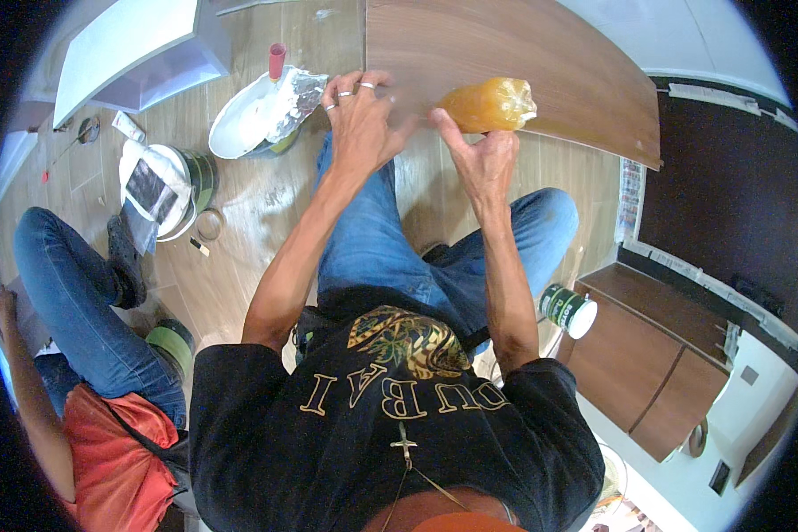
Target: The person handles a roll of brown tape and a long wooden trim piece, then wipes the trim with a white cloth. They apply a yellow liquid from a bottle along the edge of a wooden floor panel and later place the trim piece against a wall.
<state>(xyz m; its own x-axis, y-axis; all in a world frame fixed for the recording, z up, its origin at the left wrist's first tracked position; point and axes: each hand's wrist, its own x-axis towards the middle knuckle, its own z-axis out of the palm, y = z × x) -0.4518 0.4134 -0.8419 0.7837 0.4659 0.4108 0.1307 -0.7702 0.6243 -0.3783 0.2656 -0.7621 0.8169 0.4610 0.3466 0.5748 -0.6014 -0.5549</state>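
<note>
My right hand grips a clear plastic bottle of amber liquid. The bottle lies over on its side above the near edge of a brown wood-look panel; its left end is blurred, so I cannot see its mouth. To the left, my left hand, with rings on its fingers, has its fingers apart and holds nothing I can see. It is by the panel's left corner, close to a scraper-like piece smeared with white paste on an oval white lid. A red handle-like piece stands up there.
Left of me another person in jeans and a red shirt sits near a paint bucket with a rag over it. A green and white can is beside my right knee. Brown cabinet units stand at right, a white one far left.
</note>
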